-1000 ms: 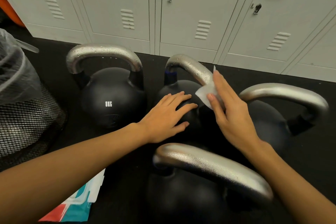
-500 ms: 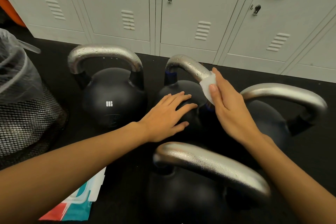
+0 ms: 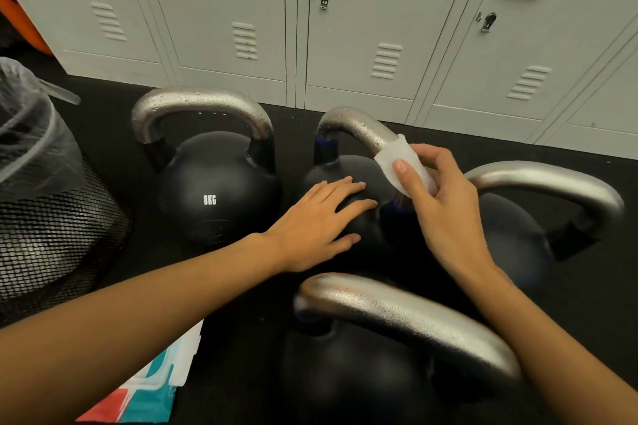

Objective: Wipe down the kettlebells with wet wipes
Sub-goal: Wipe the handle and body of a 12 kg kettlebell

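Observation:
Several black kettlebells with silver handles stand on the dark floor. On the body of the middle kettlebell (image 3: pixel 345 169) my left hand (image 3: pixel 317 221) rests flat, fingers straight. My right hand (image 3: pixel 445 207) wraps a white wet wipe (image 3: pixel 397 157) around the right side of that kettlebell's silver handle (image 3: pixel 355 124), thumb in front and fingers behind. The handle is beaded with droplets. An 8KG kettlebell (image 3: pixel 214 197) stands to the left, another (image 3: pixel 518 231) to the right, and one (image 3: pixel 379 366) close in front.
A black mesh bin (image 3: pixel 51 217) lined with a clear bag stands at the left. A wet wipes pack (image 3: pixel 148 390) in teal, red and white lies under my left forearm. Grey lockers (image 3: pixel 345 28) line the back.
My right hand has slid the wipe up the handle and closed around it. My left hand has stayed on the kettlebell body.

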{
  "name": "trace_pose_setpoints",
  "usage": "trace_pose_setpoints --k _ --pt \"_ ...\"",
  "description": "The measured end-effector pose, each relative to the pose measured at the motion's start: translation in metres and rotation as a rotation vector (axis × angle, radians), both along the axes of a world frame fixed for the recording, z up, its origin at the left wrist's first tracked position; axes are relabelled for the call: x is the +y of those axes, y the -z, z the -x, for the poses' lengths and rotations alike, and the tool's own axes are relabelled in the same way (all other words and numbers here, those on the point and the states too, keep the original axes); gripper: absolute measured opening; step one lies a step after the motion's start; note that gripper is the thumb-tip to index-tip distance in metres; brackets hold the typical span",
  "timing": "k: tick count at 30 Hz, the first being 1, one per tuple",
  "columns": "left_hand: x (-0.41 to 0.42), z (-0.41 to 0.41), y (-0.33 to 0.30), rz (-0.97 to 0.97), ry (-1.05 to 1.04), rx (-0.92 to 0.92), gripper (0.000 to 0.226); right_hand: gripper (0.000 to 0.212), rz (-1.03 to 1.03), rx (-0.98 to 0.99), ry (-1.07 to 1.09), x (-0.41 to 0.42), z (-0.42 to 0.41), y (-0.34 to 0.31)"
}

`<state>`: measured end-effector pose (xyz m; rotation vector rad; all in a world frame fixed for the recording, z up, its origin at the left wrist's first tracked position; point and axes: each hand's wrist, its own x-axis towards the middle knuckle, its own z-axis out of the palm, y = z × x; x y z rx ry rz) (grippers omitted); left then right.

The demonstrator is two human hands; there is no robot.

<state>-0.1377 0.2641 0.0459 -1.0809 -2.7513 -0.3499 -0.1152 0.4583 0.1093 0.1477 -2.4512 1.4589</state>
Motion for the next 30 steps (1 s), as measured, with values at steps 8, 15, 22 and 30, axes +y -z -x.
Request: trace_pose_setpoints --k 8,15,22,30 --pt "-0.001 0.001 0.001 0.000 0.011 0.002 0.057 0.057 0.004 -0.200 -0.057 0.002 0.014 -0.012" --pt "-0.002 0.001 0.000 0.002 0.019 0.001 0.058 0.054 0.065 -0.403 -0.029 -0.001 0.023 -0.021" --pt "-0.002 0.001 0.001 0.006 0.015 -0.001 0.058 0.041 0.241 -0.537 -0.009 -0.005 0.047 -0.020" --pt "-0.002 -0.001 0.000 0.014 0.022 0.006 0.059 0.025 0.387 -0.704 -0.156 0.005 0.058 -0.034"
